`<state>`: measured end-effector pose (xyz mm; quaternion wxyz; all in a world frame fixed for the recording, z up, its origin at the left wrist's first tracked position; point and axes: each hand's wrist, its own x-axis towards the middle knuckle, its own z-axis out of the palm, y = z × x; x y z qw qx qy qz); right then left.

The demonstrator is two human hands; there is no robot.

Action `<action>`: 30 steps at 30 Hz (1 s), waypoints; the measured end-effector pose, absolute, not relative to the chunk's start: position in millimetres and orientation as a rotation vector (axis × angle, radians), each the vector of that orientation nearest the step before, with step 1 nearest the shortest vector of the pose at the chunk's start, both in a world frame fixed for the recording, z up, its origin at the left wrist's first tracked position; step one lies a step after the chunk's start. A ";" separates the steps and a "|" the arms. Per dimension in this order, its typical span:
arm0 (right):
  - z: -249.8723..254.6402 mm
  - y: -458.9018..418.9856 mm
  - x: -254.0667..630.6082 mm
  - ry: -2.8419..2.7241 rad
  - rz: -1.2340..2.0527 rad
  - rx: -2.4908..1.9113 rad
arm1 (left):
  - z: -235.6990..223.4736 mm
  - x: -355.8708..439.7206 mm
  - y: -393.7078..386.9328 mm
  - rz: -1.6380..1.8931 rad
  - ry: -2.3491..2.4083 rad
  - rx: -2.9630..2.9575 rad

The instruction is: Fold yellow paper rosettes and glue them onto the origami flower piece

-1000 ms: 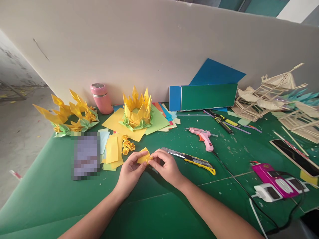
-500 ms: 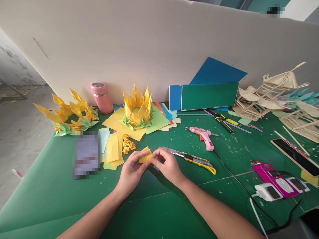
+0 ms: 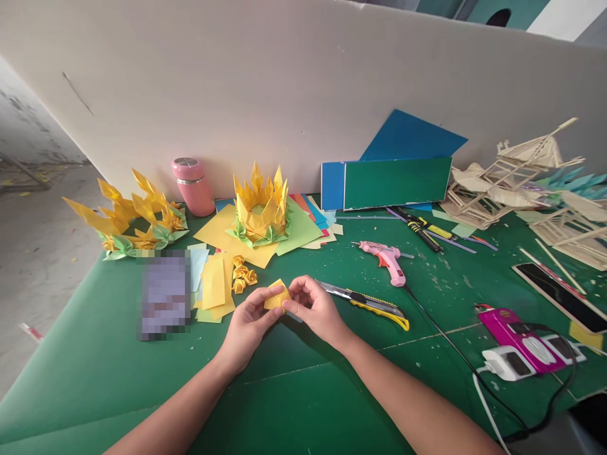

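Fingers (image 3: 257,297) of the left hand (image 3: 244,327) grip a small piece of folded yellow paper (image 3: 277,299), pinched between thumb and fingertips and held above the green counter (image 3: 303,411). At the paper's right edge the right hand (image 3: 321,318) has its thumb against it, with the fingers curled close by; whether these pinch the paper or only touch it, I cannot tell.

Just beyond the left hand lie several small yellow paper roses (image 3: 245,277), and beside them a pile of yellow paper rectangles (image 3: 214,284). Just to the right of the right hand lies a yellow-handled utility knife (image 3: 377,303), its tip end hidden behind that hand. Farther back is a pink glue gun (image 3: 389,260), its cord running right.

Behind the roses, a yellow paper crown (image 3: 260,218) with green leaves stands on coloured sheets (image 3: 306,230). Near the wall panel (image 3: 265,82), a pink flask (image 3: 195,189) stands between it and a similar second crown (image 3: 124,215).
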<state>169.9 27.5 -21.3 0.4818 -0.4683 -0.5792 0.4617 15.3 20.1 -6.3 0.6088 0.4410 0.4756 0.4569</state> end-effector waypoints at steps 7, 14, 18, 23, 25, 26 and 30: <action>-22.4 28.6 169.8 -1.391 1.268 -1.088 | -7.1 18.1 20.6 1.128 1.078 1.102; -22.1 27.2 170.1 -1.393 1.312 -1.050 | -6.3 17.6 19.0 1.100 1.075 1.133; -21.3 26.5 169.6 -1.372 1.357 -0.989 | -5.6 17.0 18.9 1.105 1.104 1.118; -20.9 26.2 168.8 -1.347 1.404 -0.950 | -5.0 17.0 19.0 1.090 1.121 1.023; -20.6 26.1 169.4 -1.342 1.425 -0.959 | -5.7 16.9 19.2 1.109 1.125 1.038; -20.2 26.0 169.9 -1.344 1.436 -0.963 | -6.4 17.0 19.2 1.125 1.126 1.056; -18.7 25.3 170.6 -1.335 1.477 -0.981 | -9.7 17.9 19.2 1.192 1.100 1.153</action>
